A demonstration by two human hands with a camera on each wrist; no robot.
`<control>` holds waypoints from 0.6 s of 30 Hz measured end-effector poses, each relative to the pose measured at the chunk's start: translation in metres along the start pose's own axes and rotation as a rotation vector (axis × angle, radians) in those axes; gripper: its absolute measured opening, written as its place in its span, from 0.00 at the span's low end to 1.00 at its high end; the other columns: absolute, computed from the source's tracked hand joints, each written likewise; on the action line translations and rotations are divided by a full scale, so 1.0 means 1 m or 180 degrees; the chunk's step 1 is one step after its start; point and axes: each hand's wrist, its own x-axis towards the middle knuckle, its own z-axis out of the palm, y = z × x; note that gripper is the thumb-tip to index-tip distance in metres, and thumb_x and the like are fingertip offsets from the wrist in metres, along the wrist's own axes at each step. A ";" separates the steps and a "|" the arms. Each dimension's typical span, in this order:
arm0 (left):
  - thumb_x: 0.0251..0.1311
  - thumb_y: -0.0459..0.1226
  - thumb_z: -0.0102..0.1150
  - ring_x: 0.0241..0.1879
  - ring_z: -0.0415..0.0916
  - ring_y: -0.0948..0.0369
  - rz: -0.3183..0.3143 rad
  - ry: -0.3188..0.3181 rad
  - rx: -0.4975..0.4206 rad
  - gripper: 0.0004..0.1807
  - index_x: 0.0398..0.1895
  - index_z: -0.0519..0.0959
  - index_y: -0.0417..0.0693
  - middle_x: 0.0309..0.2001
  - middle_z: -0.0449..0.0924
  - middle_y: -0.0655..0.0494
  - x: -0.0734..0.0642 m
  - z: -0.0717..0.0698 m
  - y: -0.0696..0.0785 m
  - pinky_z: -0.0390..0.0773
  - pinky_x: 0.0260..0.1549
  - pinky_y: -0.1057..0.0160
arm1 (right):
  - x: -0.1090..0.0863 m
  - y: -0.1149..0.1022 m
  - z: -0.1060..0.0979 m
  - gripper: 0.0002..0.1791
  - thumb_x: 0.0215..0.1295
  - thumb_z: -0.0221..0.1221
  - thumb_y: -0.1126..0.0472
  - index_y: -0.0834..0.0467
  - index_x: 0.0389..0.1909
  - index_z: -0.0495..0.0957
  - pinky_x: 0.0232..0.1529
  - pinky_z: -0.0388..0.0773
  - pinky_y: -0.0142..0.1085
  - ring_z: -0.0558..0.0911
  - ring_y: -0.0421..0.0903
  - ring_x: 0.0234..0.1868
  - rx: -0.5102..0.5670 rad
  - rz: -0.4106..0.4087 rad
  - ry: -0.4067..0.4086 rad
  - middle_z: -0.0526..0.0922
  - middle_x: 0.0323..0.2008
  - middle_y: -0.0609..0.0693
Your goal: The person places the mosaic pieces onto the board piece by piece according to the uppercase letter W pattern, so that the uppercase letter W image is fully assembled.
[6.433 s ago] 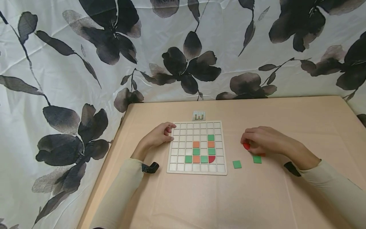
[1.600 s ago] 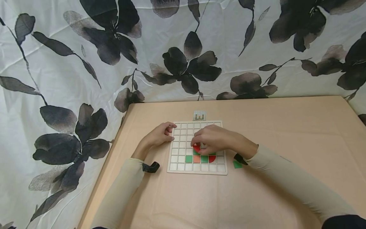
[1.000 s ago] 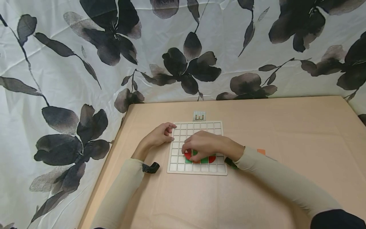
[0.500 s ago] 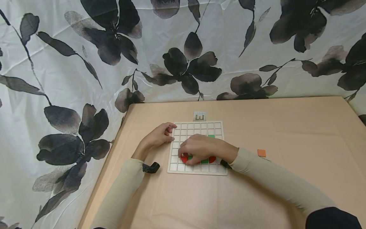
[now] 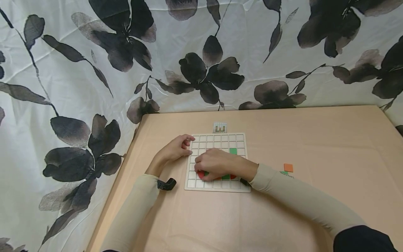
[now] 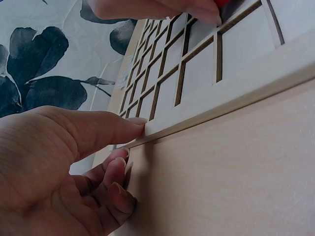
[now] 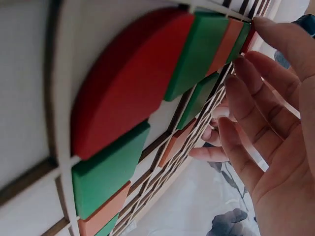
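A white grid board lies on the table, with green, orange and red tiles in its cells. My left hand is at the board's left edge. In the left wrist view its thumb rests on the rim, with other fingers bent beside it. Over the board's lower left, my right hand holds a red quarter-round tile between thumb and finger. That tile is at the board surface, partly covered by fingers. Another red quarter-round tile sits in a cell nearer the right wrist camera.
A small printed pattern card lies beyond the board. To the right, an orange square tile and a partly hidden green tile lie by the right sleeve. Behind the table hangs a flower-patterned cloth.
My right hand has carried the red quarter-round tile from the table's right side to the board's lower left, shifting only slightly lately. My left hand stays at the board's edge.
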 end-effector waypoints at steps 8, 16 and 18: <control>0.62 0.27 0.66 0.41 0.68 0.55 -0.0028 -0.0002 -0.0009 0.27 0.65 0.72 0.41 0.44 0.69 0.47 0.000 0.000 0.001 0.71 0.40 0.61 | 0.001 0.001 0.001 0.10 0.61 0.67 0.46 0.45 0.40 0.85 0.36 0.77 0.35 0.75 0.35 0.31 -0.0019 0.0062 -0.0030 0.76 0.32 0.38; 0.62 0.27 0.66 0.40 0.68 0.55 -0.0016 -0.0014 -0.0009 0.27 0.65 0.72 0.40 0.44 0.69 0.46 0.000 -0.001 0.002 0.71 0.40 0.61 | 0.003 0.001 0.003 0.07 0.61 0.67 0.49 0.44 0.38 0.85 0.34 0.74 0.34 0.72 0.36 0.29 -0.0025 0.0060 -0.0018 0.73 0.31 0.38; 0.62 0.27 0.66 0.40 0.68 0.55 -0.0015 -0.0012 -0.0004 0.27 0.65 0.72 0.40 0.44 0.69 0.46 0.000 -0.001 0.002 0.71 0.40 0.61 | 0.003 0.001 0.003 0.07 0.61 0.68 0.48 0.44 0.37 0.84 0.34 0.74 0.34 0.72 0.36 0.29 -0.0021 0.0077 -0.0014 0.72 0.31 0.38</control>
